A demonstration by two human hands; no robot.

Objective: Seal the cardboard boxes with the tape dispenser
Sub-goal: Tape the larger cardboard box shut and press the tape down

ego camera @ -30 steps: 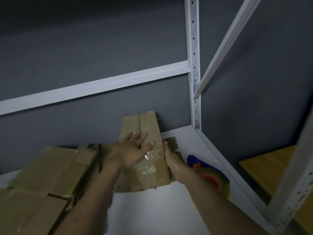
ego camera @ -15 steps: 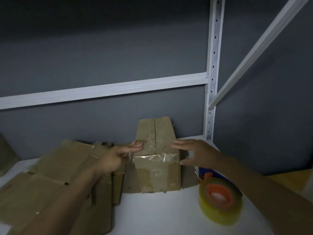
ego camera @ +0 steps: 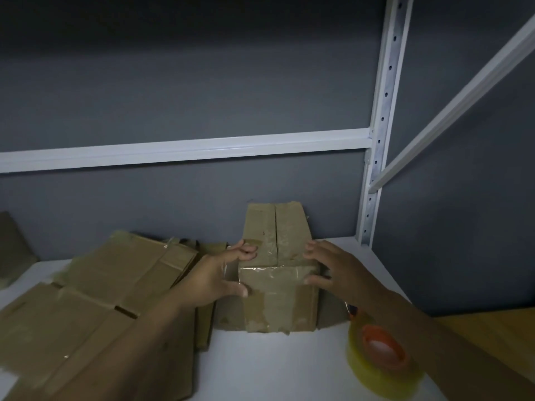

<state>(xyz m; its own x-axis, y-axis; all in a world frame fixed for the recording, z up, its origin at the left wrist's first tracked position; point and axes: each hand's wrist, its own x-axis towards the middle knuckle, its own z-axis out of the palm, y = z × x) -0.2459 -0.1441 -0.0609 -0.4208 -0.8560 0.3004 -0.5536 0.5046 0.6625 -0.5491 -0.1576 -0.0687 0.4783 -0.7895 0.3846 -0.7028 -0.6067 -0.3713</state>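
Note:
A small brown cardboard box (ego camera: 278, 299) stands on the white shelf (ego camera: 275, 369), its top flaps closed with a seam down the middle and clear tape across the front edge. My left hand (ego camera: 223, 276) grips the box's left side, thumb on the front face and fingers on top. On the right side my right hand (ego camera: 327, 267) does the same. A tape dispenser (ego camera: 379, 363) with a yellowish roll and an orange core lies at the lower right, under my right forearm.
Flattened cardboard boxes (ego camera: 95, 308) lie in a heap on the left of the shelf. A white perforated upright (ego camera: 379, 134) and a horizontal rail (ego camera: 185, 149) stand before the grey wall. A wooden surface (ego camera: 492, 337) shows at the right.
Both hands have closed in on the box's sides, thumbs now on its front face. The view has shifted slightly, and the box looks turned square to me.

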